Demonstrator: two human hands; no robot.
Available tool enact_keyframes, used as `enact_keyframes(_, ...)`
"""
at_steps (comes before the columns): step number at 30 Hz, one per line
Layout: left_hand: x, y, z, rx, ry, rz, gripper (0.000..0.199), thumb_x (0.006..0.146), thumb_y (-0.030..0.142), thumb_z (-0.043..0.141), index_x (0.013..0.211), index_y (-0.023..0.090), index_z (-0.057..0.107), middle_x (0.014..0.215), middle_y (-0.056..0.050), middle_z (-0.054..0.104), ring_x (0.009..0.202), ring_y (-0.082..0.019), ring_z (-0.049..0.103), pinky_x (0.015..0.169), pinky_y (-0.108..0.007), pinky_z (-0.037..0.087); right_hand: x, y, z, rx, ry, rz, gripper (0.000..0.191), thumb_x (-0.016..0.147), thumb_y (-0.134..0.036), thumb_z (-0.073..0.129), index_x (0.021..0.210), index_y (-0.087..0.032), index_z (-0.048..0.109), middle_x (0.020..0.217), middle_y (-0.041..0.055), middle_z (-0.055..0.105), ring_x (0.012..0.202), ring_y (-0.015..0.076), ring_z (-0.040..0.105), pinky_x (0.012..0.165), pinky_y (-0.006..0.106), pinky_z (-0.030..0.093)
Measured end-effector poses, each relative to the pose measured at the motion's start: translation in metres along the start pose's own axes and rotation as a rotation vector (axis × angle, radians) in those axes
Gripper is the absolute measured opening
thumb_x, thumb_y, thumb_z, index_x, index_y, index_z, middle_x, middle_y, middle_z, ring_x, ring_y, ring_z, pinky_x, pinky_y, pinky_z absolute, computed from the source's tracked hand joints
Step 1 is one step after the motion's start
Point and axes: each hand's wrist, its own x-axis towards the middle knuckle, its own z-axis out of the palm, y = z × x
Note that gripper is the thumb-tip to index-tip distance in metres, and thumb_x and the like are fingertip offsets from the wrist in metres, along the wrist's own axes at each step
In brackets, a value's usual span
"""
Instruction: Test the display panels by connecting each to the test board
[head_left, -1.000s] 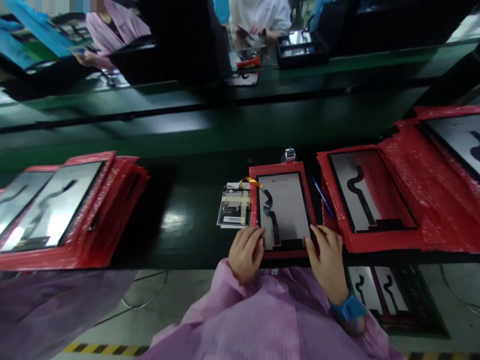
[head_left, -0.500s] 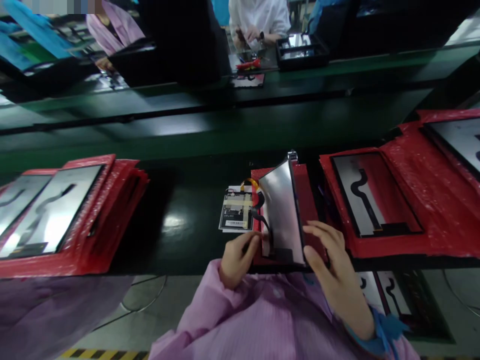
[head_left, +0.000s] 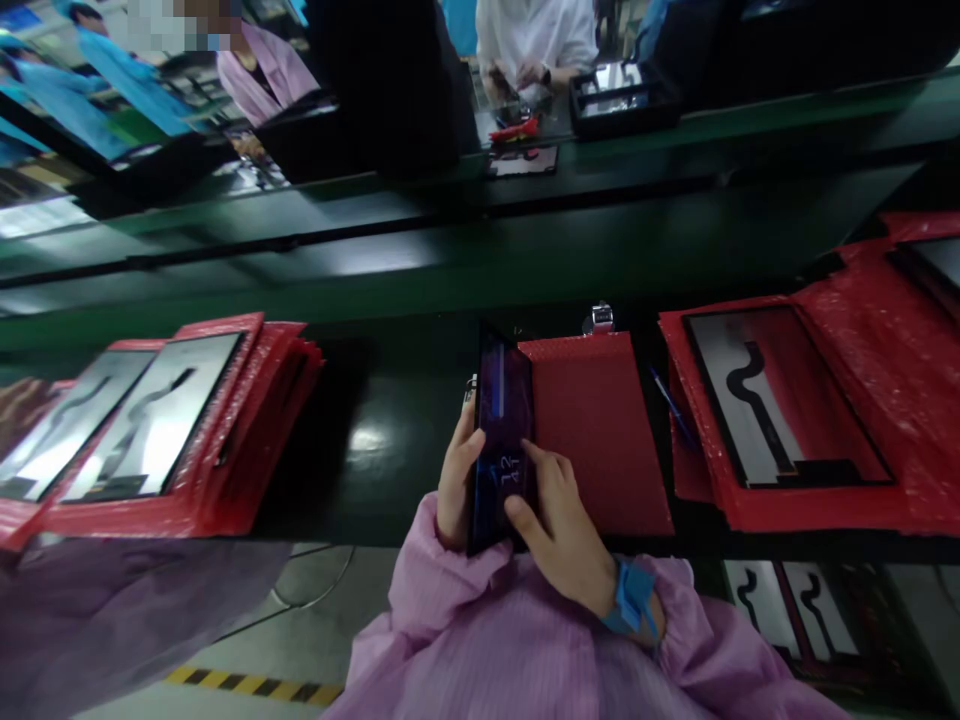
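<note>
A tablet display panel (head_left: 504, 400) stands tilted on edge in front of me, its dark face lit with a blue glow and large clock digits. My left hand (head_left: 457, 470) is closed on its left edge, thumb on the front. My right hand (head_left: 559, 520) wears a blue wrist strap and is closed at the panel's lower right, thumb on the face and fingers at the right edge. To the right lies a red foam mat (head_left: 600, 430). A small bit of the board (head_left: 471, 388) shows behind the panel; the rest is hidden.
Display panels with black flex cables lie on red bubble-wrap stacks at left (head_left: 161, 420) and right (head_left: 787, 400). A blue pen (head_left: 673, 405) lies beside the right stack. A small metal-cased device (head_left: 601, 318) sits behind the mat. Co-workers sit across the bench; another person's hand (head_left: 26, 410) is far left.
The panel has swung left off the red mat, now showing its lit face instead of its silver back, and hides most of the board. Both hands moved with it; the right moved left.
</note>
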Motion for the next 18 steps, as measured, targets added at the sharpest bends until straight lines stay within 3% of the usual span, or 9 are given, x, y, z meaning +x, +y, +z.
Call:
enact_keyframes(4, 0.001, 0.001, -0.004, -0.266, -0.025, -0.222, 0.049, 0.099, 0.034, 0.032, 0.145, 0.026, 0.045, 0.144, -0.005, 0.057, 0.131, -0.027, 0.056, 0.102, -0.046, 0.055, -0.007, -0.003, -0.004, 0.189, 0.003, -0.177, 0.057, 0.099, -0.057, 0.038, 0.146, -0.024, 0.037, 0.142, 0.0105, 0.051, 0.134, 0.0260, 0.042, 0.113, 0.050, 0.040)
enact_keyframes(8, 0.007, 0.001, -0.011, -0.310, -0.043, -0.295, 0.050, 0.094, 0.033, 0.033, 0.142, 0.027, 0.047, 0.136, -0.005, 0.063, 0.119, -0.028, 0.065, 0.092, -0.046, 0.060, -0.005, 0.013, -0.005, 0.083, 0.110, 0.071, 0.046, 0.100, -0.049, 0.041, 0.140, -0.027, 0.045, 0.141, 0.0095, 0.052, 0.134, 0.0252, 0.043, 0.116, 0.054, 0.034)
enact_keyframes(12, 0.013, 0.006, -0.021, -0.362, 0.035, -0.332, 0.037, 0.091, 0.041, 0.043, 0.115, 0.024, 0.066, 0.103, -0.008, 0.076, 0.094, -0.030, 0.073, 0.076, -0.047, 0.063, -0.002, 0.028, -0.004, 0.177, 0.103, 0.263, 0.061, 0.096, -0.059, 0.044, 0.146, -0.025, 0.037, 0.150, 0.0110, 0.044, 0.142, 0.0263, 0.036, 0.120, 0.057, 0.027)
enact_keyframes(15, 0.012, 0.007, -0.026, -0.418, 0.078, -0.325, 0.030, 0.087, 0.046, 0.047, 0.090, 0.025, 0.068, 0.083, -0.006, 0.074, 0.082, -0.029, 0.072, 0.070, -0.046, 0.062, -0.003, 0.022, -0.005, 0.275, 0.030, 0.288, 0.069, 0.095, -0.061, 0.043, 0.153, -0.028, 0.025, 0.155, 0.0097, 0.038, 0.145, 0.0253, 0.034, 0.120, 0.056, 0.027)
enact_keyframes(18, 0.007, 0.004, -0.022, -0.444, 0.142, -0.314, 0.030, 0.083, 0.050, 0.048, 0.078, 0.025, 0.065, 0.077, -0.004, 0.072, 0.081, -0.028, 0.072, 0.069, -0.045, 0.062, -0.006, 0.011, -0.007, 0.199, 0.074, 0.171, 0.065, 0.098, -0.055, 0.042, 0.155, -0.030, 0.022, 0.159, 0.0080, 0.033, 0.147, 0.0249, 0.030, 0.121, 0.054, 0.026)
